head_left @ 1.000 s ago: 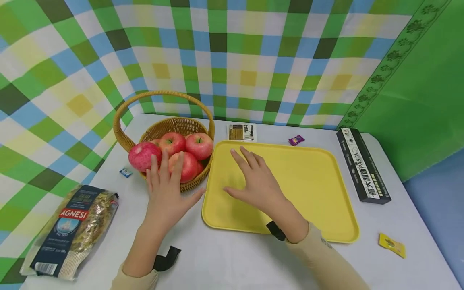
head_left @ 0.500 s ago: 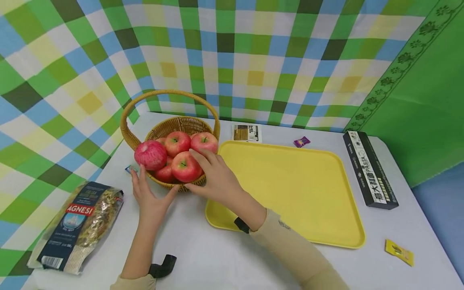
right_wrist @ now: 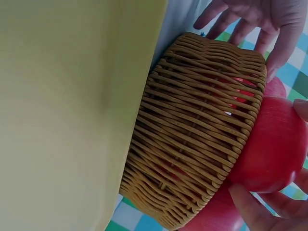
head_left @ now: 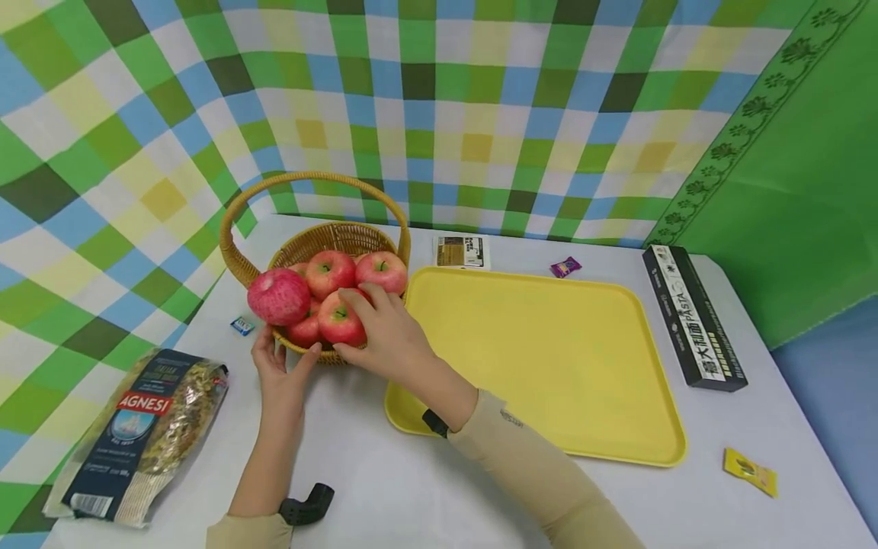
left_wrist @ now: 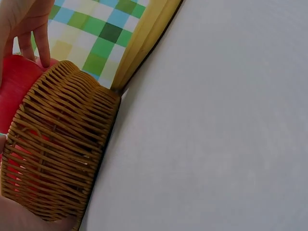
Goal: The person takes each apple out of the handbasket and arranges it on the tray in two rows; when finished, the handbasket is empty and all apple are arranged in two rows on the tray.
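A wicker basket (head_left: 317, 238) with an arched handle holds several red apples and a mottled pink round fruit (head_left: 277, 296). My right hand (head_left: 392, 333) grips the front apple (head_left: 341, 320), fingers over its far side and thumb low at its near side. In the right wrist view that apple (right_wrist: 275, 149) sits above the basket rim between thumb and fingers. My left hand (head_left: 277, 375) holds the basket's front left side, thumb near the rim. Its fingers (right_wrist: 239, 31) curve round the basket's end in the right wrist view; the palm is partly hidden.
Right of the basket lies a yellow tray (head_left: 542, 358). A black pasta box (head_left: 694, 320) stands at the right, an Agnesi pasta bag (head_left: 137, 435) at the left. Small wrapped sweets (head_left: 565, 267) and a flat printed packet (head_left: 461, 252) lie about. A checked cloth hangs behind.
Both hands have come from above the table to the basket. The right moved left from over the tray and took hold of the front apple; the left came to the basket's side.
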{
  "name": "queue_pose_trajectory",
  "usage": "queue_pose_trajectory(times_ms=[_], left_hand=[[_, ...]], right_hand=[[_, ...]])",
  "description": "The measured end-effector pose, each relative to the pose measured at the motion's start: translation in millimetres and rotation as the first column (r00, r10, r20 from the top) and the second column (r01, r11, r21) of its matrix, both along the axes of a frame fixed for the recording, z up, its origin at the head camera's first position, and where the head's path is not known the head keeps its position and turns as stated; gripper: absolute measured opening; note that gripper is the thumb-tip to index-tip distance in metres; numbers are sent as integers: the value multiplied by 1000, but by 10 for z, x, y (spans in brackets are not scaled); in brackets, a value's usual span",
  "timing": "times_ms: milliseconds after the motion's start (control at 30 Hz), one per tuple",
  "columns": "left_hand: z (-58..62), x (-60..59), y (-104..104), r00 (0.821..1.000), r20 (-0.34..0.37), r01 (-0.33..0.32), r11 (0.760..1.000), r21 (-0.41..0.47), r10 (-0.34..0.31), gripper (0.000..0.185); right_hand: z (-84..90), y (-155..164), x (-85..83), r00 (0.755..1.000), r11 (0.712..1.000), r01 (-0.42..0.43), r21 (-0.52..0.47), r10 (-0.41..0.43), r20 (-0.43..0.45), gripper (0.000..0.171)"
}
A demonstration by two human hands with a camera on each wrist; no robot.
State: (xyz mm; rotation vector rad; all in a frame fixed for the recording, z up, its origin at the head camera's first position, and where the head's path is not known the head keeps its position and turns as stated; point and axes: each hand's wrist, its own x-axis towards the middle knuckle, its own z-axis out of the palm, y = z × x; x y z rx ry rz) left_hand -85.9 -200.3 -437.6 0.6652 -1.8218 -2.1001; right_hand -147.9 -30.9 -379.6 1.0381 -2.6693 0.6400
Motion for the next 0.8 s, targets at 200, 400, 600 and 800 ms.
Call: queue_pose_trajectory(times_ms=[200,400,600,800], left_hand=[[-41,-35,0,999,-43,-20,998,59,23,84],[-62,-23,-4,998,-53,-13,998,65,16,84],[-59,0,0,999,-46,-7,998,61,10,84],[-67,5,12,999,-51,-3,997,74,7,82]], right_hand=[[-2,-8,-16,1000,999,-1,-42,1,2,63],[65,74,-11,996,995,-12,-100,21,90,66],[213,236,0,993,979,-44,-200,66,101,68],[424,482,27,988,954,-16,-301,61,139,69]])
